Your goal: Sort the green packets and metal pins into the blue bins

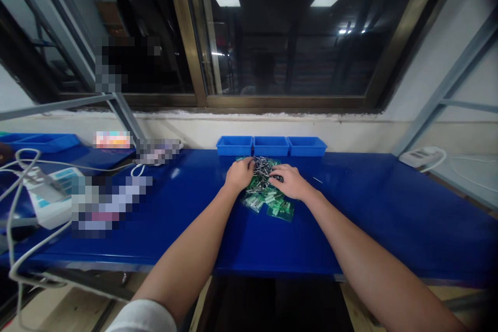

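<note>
A heap of loose metal screws or pins lies on the blue table, mixed with green-tinted clear packets that hold small pale or metallic pieces. At the heap's left edge is my left hand, loosely cupped against it, with some fingertips hidden. From the right, my right hand reaches over the heap with its fingers apart and bent down onto the metal pieces. Neither hand visibly lifts anything. One thin metal piece lies apart, to the right of my right hand.
Three blue bins stand in a row behind the heap, along the wall. On the left of the blue table are a white device and cables. A white power strip lies at the right, near a metal frame post.
</note>
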A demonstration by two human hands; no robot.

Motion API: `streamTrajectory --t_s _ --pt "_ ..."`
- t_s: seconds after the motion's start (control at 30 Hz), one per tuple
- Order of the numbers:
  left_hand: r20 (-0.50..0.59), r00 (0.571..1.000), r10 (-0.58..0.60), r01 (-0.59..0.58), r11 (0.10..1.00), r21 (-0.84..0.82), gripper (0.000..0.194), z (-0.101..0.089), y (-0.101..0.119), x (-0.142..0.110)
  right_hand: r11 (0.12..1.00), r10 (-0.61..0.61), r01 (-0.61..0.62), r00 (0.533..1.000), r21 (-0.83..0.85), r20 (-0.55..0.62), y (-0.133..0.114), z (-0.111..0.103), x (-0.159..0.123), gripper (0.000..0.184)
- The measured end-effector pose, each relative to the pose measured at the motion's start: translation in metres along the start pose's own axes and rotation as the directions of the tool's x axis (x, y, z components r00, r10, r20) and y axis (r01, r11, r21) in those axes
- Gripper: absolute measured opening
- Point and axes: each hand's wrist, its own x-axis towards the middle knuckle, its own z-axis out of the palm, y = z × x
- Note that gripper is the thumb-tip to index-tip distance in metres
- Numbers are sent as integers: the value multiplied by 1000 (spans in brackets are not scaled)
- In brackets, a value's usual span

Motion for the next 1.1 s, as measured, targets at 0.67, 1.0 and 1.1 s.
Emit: streamTrajectory --t_s 0.67,1.0,1.1 --pt "235 962 137 -169 978 120 50 11 5 -9 994 103 -99 989 -48 107 -1 3 -5 63" --pt "356 925 130 -161 985 57 60 6 7 -8 989 142 -130 973 -73 182 -5 2 -9 68" --pt "355 924 145 -173 984 49 61 5 5 -9 988 149 -136 971 -77 186 -6 1 -9 66"
